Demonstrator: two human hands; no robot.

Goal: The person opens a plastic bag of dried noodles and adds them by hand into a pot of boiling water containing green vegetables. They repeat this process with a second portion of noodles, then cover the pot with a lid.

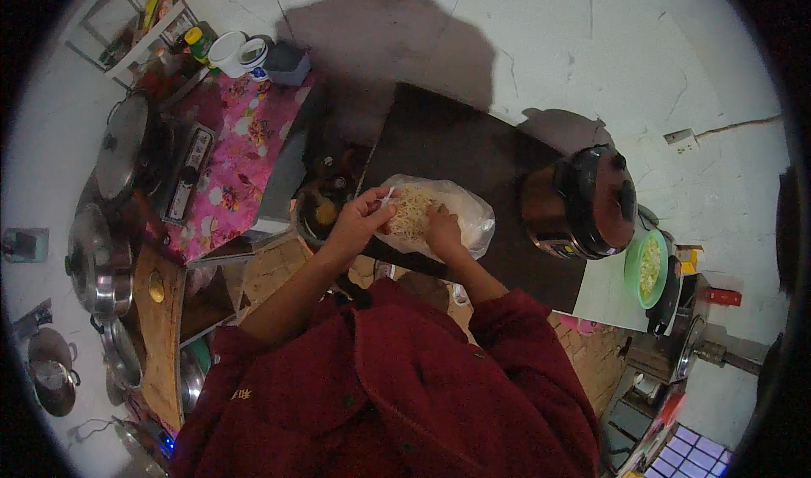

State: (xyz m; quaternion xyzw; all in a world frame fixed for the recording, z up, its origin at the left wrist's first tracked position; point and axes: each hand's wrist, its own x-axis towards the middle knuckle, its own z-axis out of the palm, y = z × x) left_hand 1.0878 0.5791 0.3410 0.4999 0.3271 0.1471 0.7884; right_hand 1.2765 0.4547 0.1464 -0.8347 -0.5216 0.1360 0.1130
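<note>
A clear plastic bag (478,215) lies on the dark tabletop, its mouth spread, with pale, thin strands like bean sprouts (413,215) inside. My left hand (362,218) pinches the bag's left edge between thumb and fingers. My right hand (443,227) reaches down into the strands, fingers bent and their tips partly hidden; whether it grips any cannot be told. Just left of the bag, a dark round pan or bowl (305,221) holds something yellowish-brown.
An electric pressure cooker (580,202) stands to the right, with a green bowl of pale chopped food (651,269) beyond it. On the left are a gas stove (190,174) on a pink floral cloth (253,135), lidded pans (95,262) and a wooden board (161,338).
</note>
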